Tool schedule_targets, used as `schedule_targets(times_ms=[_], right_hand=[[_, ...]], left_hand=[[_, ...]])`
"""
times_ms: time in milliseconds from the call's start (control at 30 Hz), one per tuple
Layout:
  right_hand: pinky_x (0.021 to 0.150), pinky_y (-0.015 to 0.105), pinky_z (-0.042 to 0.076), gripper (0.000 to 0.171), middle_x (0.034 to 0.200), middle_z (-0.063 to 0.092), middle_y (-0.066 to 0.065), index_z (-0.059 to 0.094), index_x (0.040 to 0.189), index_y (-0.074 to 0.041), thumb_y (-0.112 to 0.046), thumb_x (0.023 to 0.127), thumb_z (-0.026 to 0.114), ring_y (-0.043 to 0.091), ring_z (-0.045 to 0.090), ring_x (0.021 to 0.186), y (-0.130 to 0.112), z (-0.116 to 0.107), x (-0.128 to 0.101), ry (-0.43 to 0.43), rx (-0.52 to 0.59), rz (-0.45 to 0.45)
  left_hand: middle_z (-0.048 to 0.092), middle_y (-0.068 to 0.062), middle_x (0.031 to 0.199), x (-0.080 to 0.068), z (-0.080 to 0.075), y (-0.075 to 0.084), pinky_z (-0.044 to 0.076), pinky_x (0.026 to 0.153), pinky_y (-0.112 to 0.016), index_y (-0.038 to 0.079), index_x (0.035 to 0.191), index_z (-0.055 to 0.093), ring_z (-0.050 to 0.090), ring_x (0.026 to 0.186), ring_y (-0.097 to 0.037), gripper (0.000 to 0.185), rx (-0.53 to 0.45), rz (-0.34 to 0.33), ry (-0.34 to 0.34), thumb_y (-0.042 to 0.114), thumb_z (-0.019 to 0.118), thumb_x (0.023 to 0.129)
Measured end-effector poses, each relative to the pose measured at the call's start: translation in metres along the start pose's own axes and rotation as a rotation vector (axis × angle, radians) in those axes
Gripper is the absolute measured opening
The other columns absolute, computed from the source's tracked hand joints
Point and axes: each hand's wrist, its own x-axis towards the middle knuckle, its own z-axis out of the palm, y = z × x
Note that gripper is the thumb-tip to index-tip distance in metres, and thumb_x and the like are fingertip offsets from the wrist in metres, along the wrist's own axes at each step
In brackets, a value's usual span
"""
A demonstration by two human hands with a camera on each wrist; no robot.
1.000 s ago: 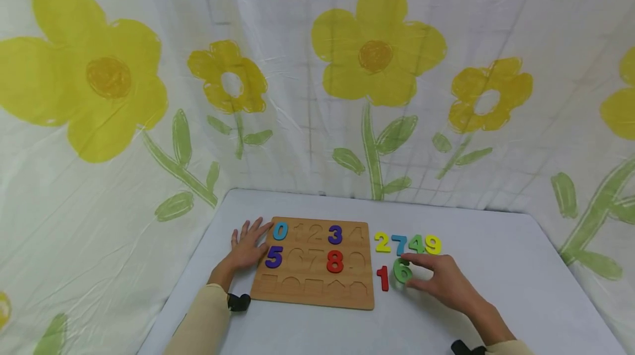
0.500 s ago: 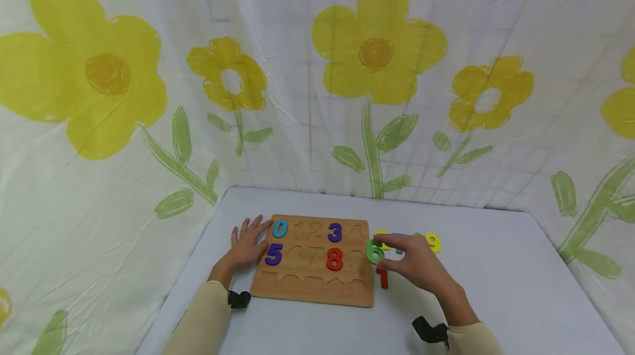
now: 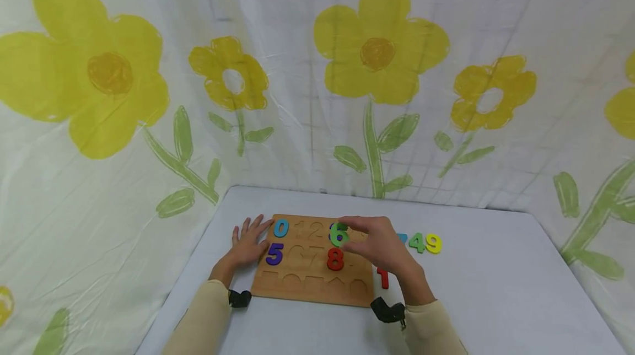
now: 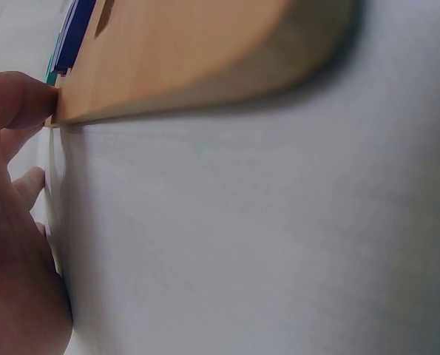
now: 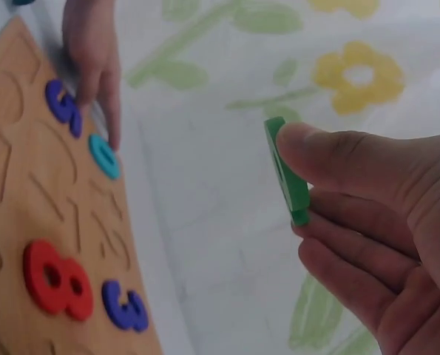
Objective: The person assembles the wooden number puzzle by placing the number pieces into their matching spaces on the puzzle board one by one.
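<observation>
Now, green 6 [image 3: 339,234] – pinched, right hand [image 3: 379,245] fingertips

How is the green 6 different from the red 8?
The green 6 is pinched in the right hand and held in the air above the wooden board; the red 8 lies flat in its slot on the board. The green 6 is seen edge-on from the right wrist view, tilted up, while the red 8 faces upward. One is green, the other red. Both are flat number pieces of much the same size.
</observation>
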Motion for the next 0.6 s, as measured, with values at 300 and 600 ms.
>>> schedule_targets(times_ms=[300,600], right_hand=[[0.104,0.053,0.062,0.052,0.136,0.079,0.003,0.076,0.141,-0.014,-0.024,0.092,0.090,0.028,0.077,0.123,-0.019,0.022,0.032,0.000,0.036,-0.023],[0.106,0.056,0.060,0.050,0.137,0.078,0.005,0.076,0.139,-0.013,-0.022,0.092,0.089,0.037,0.073,0.130,-0.023,0.048,0.050,-0.033,0.153,0.038]], left_hand=[[0.019,-0.026,0.181,0.000,0.001,0.001,-0.009,0.128,-0.077,0.012,0.168,0.043,0.001,0.167,-0.057,0.066,0.012,-0.010,-0.003,0.015,0.057,0.104],[0.021,-0.026,0.180,-0.002,0.002,0.001,-0.011,0.128,-0.077,0.010,0.167,0.045,0.000,0.166,-0.057,0.066,-0.002,-0.003,0.016,0.014,0.057,0.102]])
